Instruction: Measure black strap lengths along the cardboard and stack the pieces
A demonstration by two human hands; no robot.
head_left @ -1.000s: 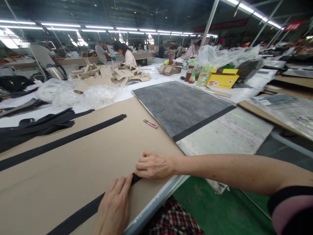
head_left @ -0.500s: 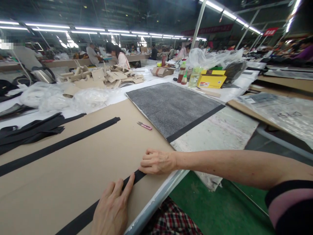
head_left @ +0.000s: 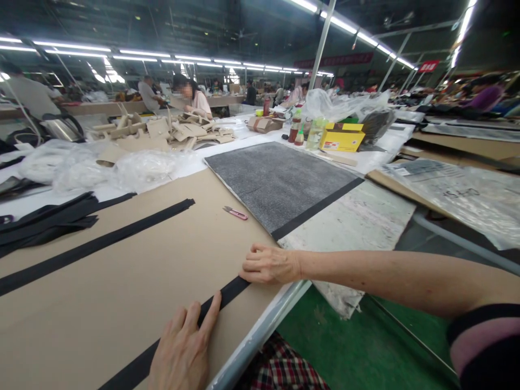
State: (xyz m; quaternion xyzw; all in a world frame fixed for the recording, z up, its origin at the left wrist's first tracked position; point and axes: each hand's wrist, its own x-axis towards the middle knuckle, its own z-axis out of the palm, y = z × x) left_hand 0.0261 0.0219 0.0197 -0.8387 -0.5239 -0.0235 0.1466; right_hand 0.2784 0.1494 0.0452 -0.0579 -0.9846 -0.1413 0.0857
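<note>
A narrow black fabric strip [head_left: 232,292] lies along the near edge of the tan sheet [head_left: 170,260]. On it my left hand [head_left: 182,344] rests with its fingers stretched out, the index fingertip pressing the strip. My right hand [head_left: 268,264] is closed on the strip's far end, fingers curled in, and covers that end. A second black strip [head_left: 101,241] runs roughly parallel, farther in on the sheet. Pink thread snips [head_left: 235,213] lie beyond my right hand. Past them is a dark grey textured panel [head_left: 280,181] with a black band [head_left: 319,208] along one edge.
A bundle of black strips [head_left: 44,219] sits at the left, with clear plastic bags [head_left: 134,168] and cardboard scraps [head_left: 179,130] behind. Bottles [head_left: 296,127] and a yellow box [head_left: 342,138] stand farther back. The table edge [head_left: 260,336] runs close by me. Other people work in the background.
My right hand has slid a little to the right along the strip, away from my left hand, so more strip shows between them. My left hand stays nearly in place. The view has shifted slightly.
</note>
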